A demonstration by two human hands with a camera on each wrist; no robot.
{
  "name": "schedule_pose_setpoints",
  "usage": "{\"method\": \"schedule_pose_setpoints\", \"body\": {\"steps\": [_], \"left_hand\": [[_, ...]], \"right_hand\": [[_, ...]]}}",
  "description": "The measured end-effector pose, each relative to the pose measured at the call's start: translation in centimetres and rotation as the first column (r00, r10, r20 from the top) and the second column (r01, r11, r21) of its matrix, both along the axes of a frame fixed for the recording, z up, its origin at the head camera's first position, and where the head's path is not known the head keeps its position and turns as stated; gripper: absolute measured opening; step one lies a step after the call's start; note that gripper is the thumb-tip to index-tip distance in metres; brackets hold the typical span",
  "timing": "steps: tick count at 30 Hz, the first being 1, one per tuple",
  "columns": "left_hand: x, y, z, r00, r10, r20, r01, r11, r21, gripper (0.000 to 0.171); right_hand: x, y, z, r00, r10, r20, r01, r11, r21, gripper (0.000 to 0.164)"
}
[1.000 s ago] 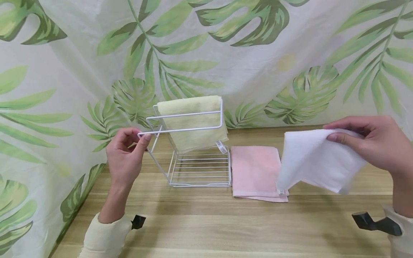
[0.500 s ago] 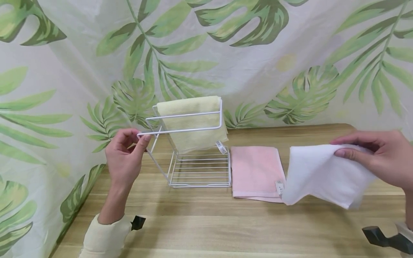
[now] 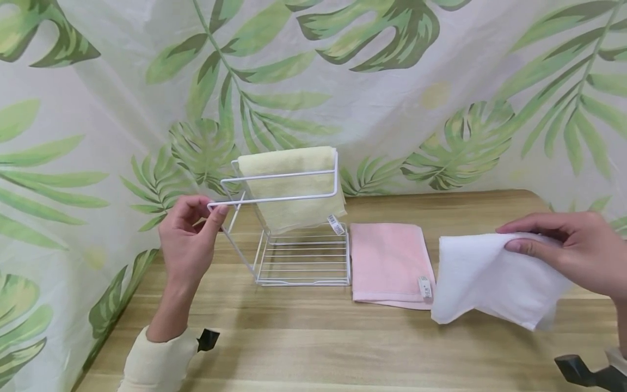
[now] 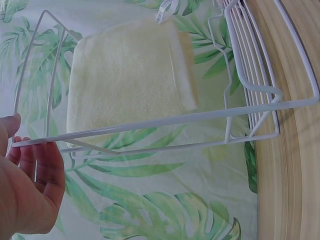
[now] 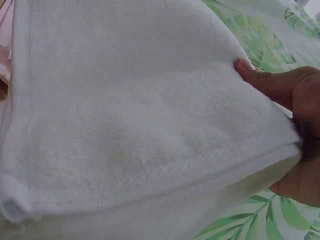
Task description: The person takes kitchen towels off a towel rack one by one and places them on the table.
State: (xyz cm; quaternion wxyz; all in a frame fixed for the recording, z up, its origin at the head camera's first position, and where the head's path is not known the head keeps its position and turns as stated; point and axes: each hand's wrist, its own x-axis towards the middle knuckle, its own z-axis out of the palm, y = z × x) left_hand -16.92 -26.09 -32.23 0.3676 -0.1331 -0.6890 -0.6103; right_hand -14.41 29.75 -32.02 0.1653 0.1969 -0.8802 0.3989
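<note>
A white wire towel rack (image 3: 303,283) stands on the wooden table, with a pale yellow towel (image 3: 291,190) draped over its rear top bar. The left hand (image 3: 188,239) pinches the front left corner of the rack's top bar between thumb and fingers; the left wrist view shows this grip closely. At the right, a folded white towel (image 3: 490,277) hangs from the right hand (image 3: 583,250), pinched along its upper edge. In the right wrist view the white towel (image 5: 125,110) fills most of the picture. A folded pink towel (image 3: 387,261) lies flat between rack and white towel.
The wooden table (image 3: 313,348) extends in front of the rack. A leaf-patterned cloth (image 3: 382,125) hangs behind it and along the left side. Dark wrist mounts show at both sleeves.
The right hand has lowered the white towel toward the table and moved slightly right, uncovering the pink towel's tag. The left hand and rack have stayed about where they were.
</note>
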Motion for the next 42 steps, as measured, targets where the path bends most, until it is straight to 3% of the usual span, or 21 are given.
{"method": "schedule_pose_setpoints", "body": {"steps": [15,25,35,42], "left_hand": [[0.1,0.0,0.0,1.000,-0.006,-0.006,0.006,1.000,-0.007,0.022],[0.0,-0.1,-0.1,1.000,-0.010,-0.010,0.010,1.000,-0.011,0.022],[-0.1,0.0,-0.2,1.000,-0.018,-0.016,0.018,1.000,-0.002,0.022],[-0.1,0.0,-0.2,1.000,-0.022,-0.017,0.022,1.000,0.008,0.022]], "right_hand": [[-0.8,1.3,-0.6,1.000,0.011,0.028,-0.012,0.999,0.038,0.031],[-1.4,1.5,-1.1,0.994,0.010,0.107,-0.019,0.996,0.084,0.021],[-2.9,1.7,-1.4,0.977,-0.003,0.213,-0.028,0.990,0.140,0.011],[-4.3,1.6,-1.9,0.975,-0.016,0.222,-0.024,0.984,0.176,0.012]]}}
